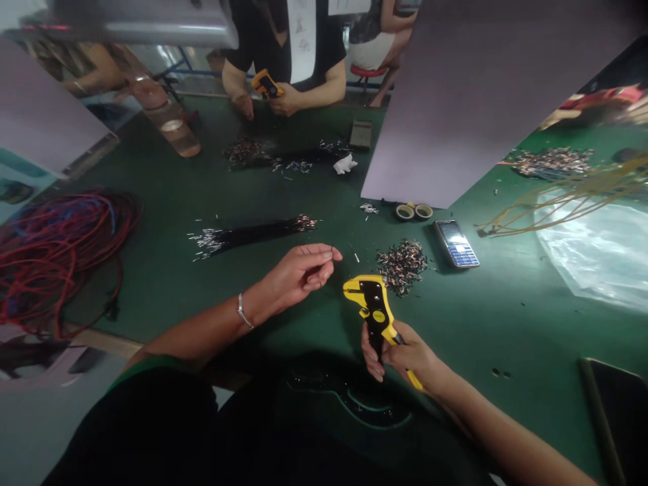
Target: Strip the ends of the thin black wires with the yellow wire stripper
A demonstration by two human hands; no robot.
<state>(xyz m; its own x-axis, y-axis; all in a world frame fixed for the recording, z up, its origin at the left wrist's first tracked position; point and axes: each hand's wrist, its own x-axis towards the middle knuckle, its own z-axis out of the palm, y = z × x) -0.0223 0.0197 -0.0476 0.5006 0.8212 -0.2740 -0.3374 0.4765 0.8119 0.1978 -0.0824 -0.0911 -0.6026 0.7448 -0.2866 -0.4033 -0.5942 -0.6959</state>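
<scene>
- Head view, looking down on a green table (506, 324) at a shared workstation.
- Left hand (296, 275): fingers (318, 256) curled together, apparently pinching a thin dark wire (324, 278); the wire is hard to make out.
- Right hand (408, 354): fingers wrapped closed around the handle of a yellow wire stripper (375, 314), held upright, its head just beside the left hand.
- Step in hand, as judged: wire and stripper are brought close, but not yet engaged.
- Next move calls for seating the wire end squarely in the stripper's jaws.
- Nearby: a bundle of black wires with bare ends (253, 234) ahead of the left hand; a heap of short cut wire pieces (402, 266) beyond the stripper; a mobile phone (455, 243) and two tape rolls (412, 212).
- Far side: a co-worker's hands (268, 101) hold a similar tool.
</scene>
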